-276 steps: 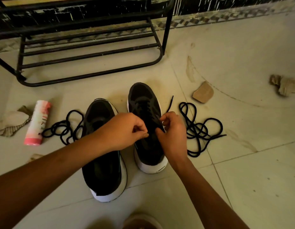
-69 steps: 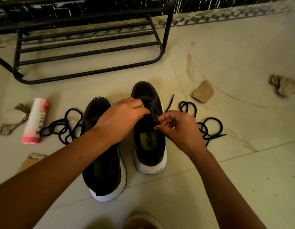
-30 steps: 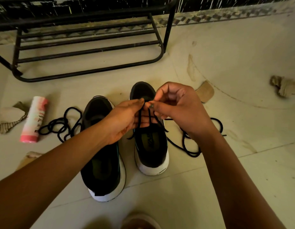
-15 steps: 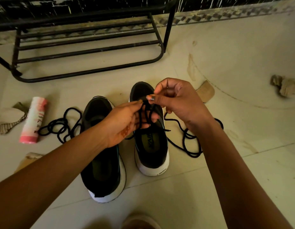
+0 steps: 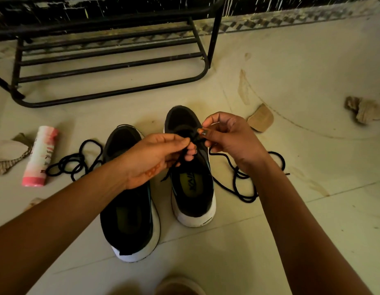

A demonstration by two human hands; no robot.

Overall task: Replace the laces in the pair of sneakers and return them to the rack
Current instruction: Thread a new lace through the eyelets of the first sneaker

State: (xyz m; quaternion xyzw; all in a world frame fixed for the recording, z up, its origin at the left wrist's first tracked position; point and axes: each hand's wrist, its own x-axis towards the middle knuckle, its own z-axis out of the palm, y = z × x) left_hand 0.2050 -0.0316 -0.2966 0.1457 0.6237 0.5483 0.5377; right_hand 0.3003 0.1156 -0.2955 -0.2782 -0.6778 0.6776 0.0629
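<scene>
bare floor [image 5: 89, 118] before rack [image 5: 214, 39] | lace coil [image 5: 75, 161], can [image 5: 40, 156] left | lace [image 5: 237, 175] right

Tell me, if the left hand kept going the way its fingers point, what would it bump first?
Probably the fingers of the right hand: the left hand points straight at them above the farther sneaker, with only the pinched black lace between. Depth is unclear.

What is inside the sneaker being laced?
A yellow-green insole with dark lettering shows; farther forward, the left hand and right hand, pinching the lace, hide the rest.
</scene>
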